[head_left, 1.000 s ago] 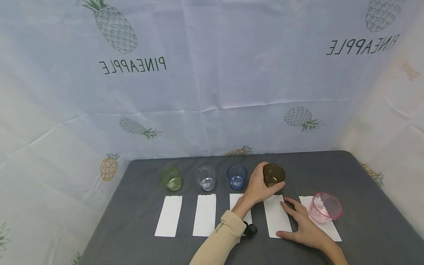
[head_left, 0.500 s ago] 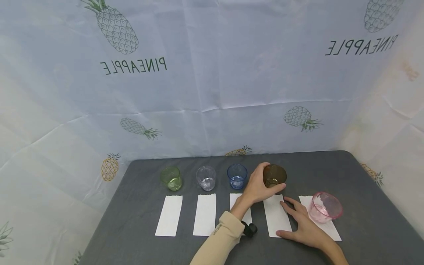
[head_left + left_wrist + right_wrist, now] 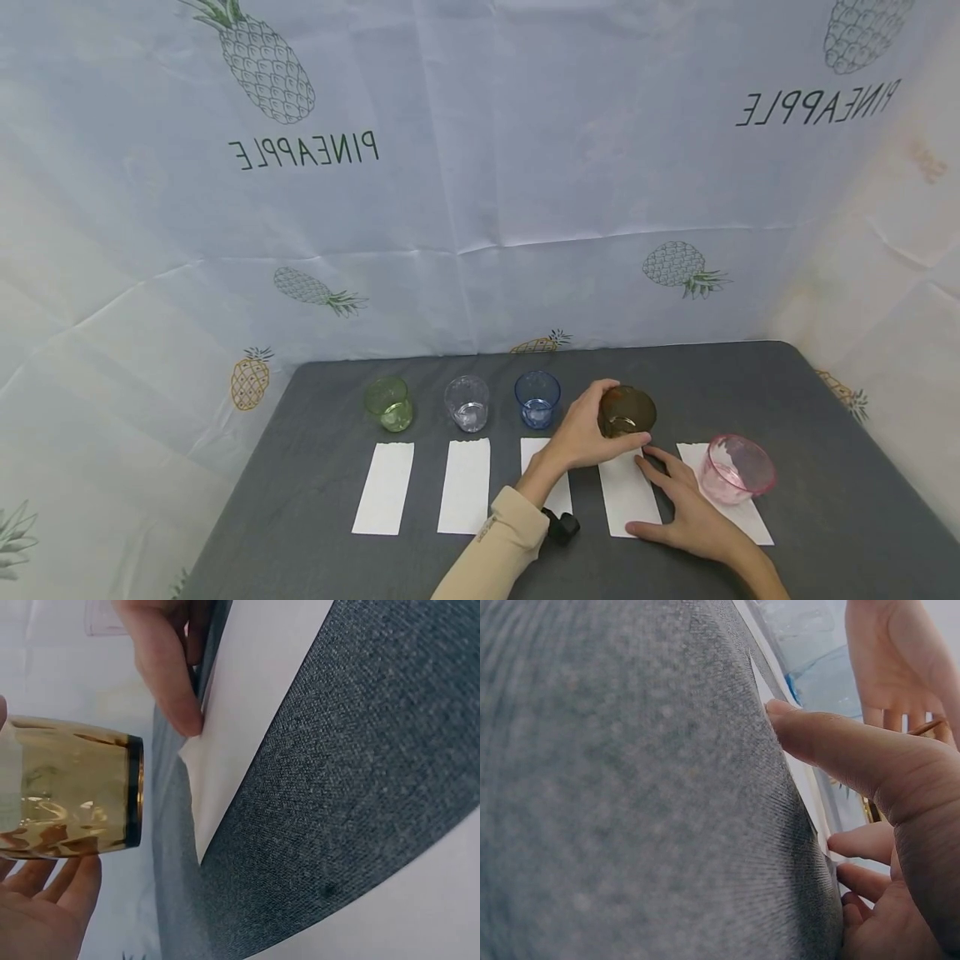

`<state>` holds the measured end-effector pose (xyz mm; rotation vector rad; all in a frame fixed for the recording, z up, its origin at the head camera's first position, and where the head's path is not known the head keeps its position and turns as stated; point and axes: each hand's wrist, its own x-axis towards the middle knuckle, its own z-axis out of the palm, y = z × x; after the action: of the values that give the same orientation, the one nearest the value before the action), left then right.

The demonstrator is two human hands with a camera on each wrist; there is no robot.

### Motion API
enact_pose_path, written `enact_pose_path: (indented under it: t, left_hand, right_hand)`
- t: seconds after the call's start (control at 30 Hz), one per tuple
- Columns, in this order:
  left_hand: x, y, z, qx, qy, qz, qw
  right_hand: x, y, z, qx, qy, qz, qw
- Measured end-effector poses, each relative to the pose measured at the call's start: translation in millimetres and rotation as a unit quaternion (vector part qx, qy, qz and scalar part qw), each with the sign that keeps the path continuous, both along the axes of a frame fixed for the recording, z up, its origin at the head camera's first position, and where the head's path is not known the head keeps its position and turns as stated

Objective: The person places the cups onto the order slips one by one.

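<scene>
My left hand [image 3: 588, 429] grips an amber glass [image 3: 628, 411] around its side, at the far end of a white paper strip [image 3: 628, 496]. In the left wrist view the glass [image 3: 71, 784] is upright relative to the table, its dark base just off the surface. My right hand [image 3: 693, 517] lies along that strip's right side, with fingers spread and resting at its edges. In the right wrist view its thumb [image 3: 832, 746] touches the near end of the paper. Right of this hand, a pink glass [image 3: 738, 471] stands on another paper strip [image 3: 750, 527].
Green [image 3: 388, 404], colourless [image 3: 467, 404] and blue [image 3: 537, 400] glasses stand in a row towards the back of the grey table [image 3: 292, 500]. White paper strips [image 3: 384, 489] lie in front of them. A pineapple-print cloth [image 3: 480, 167] hangs behind the table.
My left hand has brought the amber glass slightly to the right and nearer, towards the paper strip. My right hand has stayed in place.
</scene>
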<state>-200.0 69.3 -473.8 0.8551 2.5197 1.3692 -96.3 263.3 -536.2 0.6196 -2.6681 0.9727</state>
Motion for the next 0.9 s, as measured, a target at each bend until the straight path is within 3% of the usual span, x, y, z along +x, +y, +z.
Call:
enact_pose_path:
  t: [0.23,0.57,0.9]
  left_hand:
    - [2.6,-4.3,2.3,0.004,-0.002,-0.023,0.9997]
    - [5.5,-9.9,5.3,0.006,0.029,-0.062,0.9976]
    - [9.2,-13.7,5.7,0.006,0.040,-0.080,0.9960]
  right_hand:
    - [0.5,1,1.1,0.008,-0.022,-0.011,0.9997]
    - [-0.1,1,6.2,0.013,-0.071,-0.020,0.9972]
    - [0.3,1,4.8,0.008,-0.063,-0.020,0.9978]
